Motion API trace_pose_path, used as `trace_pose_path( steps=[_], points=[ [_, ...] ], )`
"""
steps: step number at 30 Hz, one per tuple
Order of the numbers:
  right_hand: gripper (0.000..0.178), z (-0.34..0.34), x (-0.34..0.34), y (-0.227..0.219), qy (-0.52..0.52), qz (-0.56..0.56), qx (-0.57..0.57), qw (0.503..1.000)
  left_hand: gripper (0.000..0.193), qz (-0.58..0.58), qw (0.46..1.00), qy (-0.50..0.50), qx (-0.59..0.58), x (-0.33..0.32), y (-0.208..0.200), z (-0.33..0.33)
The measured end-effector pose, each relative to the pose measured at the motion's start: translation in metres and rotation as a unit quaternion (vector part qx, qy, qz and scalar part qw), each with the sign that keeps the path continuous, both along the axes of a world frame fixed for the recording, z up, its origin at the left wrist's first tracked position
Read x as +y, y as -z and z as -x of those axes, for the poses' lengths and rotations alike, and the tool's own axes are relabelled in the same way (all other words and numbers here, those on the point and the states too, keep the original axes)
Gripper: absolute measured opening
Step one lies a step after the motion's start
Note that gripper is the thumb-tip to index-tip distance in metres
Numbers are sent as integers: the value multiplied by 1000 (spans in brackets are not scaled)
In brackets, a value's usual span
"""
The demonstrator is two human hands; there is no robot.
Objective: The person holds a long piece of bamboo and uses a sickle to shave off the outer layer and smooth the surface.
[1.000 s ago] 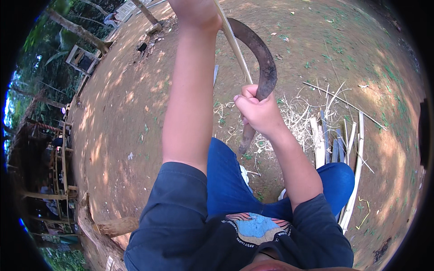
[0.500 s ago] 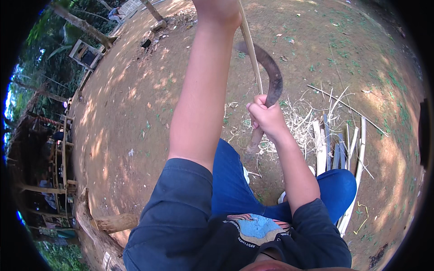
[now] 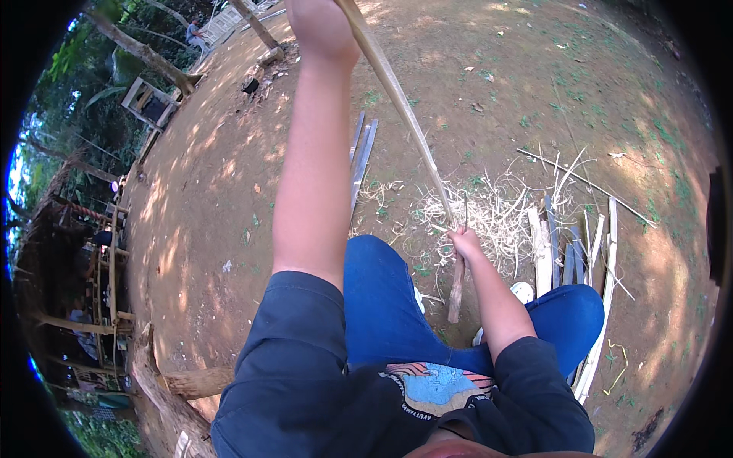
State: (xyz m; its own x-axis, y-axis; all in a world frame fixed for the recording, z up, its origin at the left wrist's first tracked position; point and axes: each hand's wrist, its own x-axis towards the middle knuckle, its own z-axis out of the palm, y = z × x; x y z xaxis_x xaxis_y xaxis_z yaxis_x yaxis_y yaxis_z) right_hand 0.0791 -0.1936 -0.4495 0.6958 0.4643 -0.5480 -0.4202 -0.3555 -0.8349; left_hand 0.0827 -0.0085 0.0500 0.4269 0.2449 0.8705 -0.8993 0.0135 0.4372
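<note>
My left hand [image 3: 324,30] is raised at the top edge, closed around the upper part of a long pale strip of bamboo or wood [image 3: 397,95]. The strip slants down and right to my right hand [image 3: 466,243]. That hand grips a sickle by its wooden handle [image 3: 456,294], whose butt points down toward my legs. The dark blade appears nearly edge-on, as a thin line above the fist. The strip's lower end lies against or close to the blade; the exact contact is too small to tell. Curly pale shavings [image 3: 496,221] lie on the ground around my right hand.
Split slats [image 3: 569,259] lie beside my right knee, one long pale slat [image 3: 599,313] along its outer side. Two grey slats [image 3: 363,164] lie beyond my left forearm. A thin stick [image 3: 588,187] is at right; logs [image 3: 198,382] lie at lower left. A distant person [image 3: 197,37] is at upper left.
My right hand and the sickle have moved down the picture, and the blade has turned from broadside to edge-on. My left hand has shifted left, so more of the strip shows.
</note>
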Motion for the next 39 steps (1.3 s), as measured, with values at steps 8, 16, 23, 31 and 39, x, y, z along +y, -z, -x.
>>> trace_pose_path(
  steps=[8, 16, 23, 31, 39],
  points=[
    [35, -9, -21, 7, 65, -31, 166, 983, 44, 21, 988, -28, 150, 44, -10, 34],
    [24, 3, -49, 20, 30, 58, 123, 990, 33, 53, 990, -4, 129, 44, -6, 35],
    [20, 6, -68, 26, 38, 13, 140, 989, 33, 51, 991, 42, 114, 23, -4, 32],
    [28, 3, -57, -45, 119, -77, 127, 982, 39, 76, 992, 12, 100, 39, 0, 29],
    [32, 5, -44, -97, 169, -185, 88, 964, 43, 58, 991, 31, 119, 13, -7, 38]
  ],
)
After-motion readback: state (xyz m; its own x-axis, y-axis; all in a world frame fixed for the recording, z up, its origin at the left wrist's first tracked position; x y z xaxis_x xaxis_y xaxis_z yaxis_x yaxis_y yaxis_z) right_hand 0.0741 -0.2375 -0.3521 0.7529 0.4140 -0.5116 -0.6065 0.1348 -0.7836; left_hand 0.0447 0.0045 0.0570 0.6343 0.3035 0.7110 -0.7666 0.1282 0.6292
